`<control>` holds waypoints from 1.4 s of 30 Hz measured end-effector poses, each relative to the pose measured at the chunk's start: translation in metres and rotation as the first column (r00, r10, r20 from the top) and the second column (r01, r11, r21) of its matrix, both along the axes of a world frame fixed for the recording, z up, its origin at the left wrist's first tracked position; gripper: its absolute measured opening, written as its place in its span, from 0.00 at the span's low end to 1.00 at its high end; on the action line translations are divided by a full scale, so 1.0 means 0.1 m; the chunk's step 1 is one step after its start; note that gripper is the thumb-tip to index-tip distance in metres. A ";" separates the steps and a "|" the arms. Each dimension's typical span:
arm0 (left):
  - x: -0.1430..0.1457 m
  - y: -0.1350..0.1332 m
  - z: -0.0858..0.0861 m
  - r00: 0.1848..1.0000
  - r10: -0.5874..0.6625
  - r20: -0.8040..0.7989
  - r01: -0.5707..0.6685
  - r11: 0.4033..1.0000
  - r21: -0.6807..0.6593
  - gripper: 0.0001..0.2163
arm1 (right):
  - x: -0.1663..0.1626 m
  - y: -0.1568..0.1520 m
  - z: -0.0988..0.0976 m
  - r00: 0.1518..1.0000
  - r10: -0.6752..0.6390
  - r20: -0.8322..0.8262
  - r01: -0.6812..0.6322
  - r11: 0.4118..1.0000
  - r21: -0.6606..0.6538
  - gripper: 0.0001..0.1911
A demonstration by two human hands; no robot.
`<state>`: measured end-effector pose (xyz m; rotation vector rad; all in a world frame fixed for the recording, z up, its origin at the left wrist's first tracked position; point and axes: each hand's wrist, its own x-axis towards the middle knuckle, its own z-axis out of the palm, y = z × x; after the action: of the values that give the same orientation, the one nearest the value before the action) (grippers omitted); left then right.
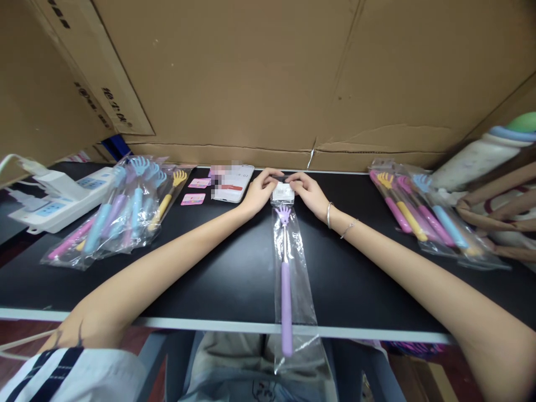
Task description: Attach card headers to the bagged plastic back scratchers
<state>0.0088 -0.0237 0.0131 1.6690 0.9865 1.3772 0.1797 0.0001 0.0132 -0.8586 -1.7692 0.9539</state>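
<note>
A purple back scratcher (286, 296) lies in a clear plastic bag (304, 301), its hand-shaped head pointing away from me and its handle end past the table's front edge. At the bag's far end is a white label or card (283, 192). My left hand (260, 190) pinches the left side of that end, fingers curled over it. My right hand (310, 192) pinches the opposite side, its fingertips almost meeting those of the left. What exactly lies under the fingertips is partly hidden.
Bagged back scratchers (136, 206) lie at left beside a white power strip (62, 195), more bagged scratchers (419, 212) at right. A phone (238, 184) and small pink cards (193, 199) lie left of my hands. A bottle (473, 159) stands at right; cardboard (251, 72) walls the back.
</note>
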 end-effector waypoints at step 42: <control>0.01 0.02 -0.02 0.999 0.028 0.031 -0.027 0.999 -0.037 0.11 | 0.00 0.02 -0.04 0.999 -0.034 0.015 0.033 0.999 0.040 0.09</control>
<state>0.0098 -0.0221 0.0111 1.6082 1.0142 1.3909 0.1795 0.0021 0.0091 -0.8700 -1.7763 0.8897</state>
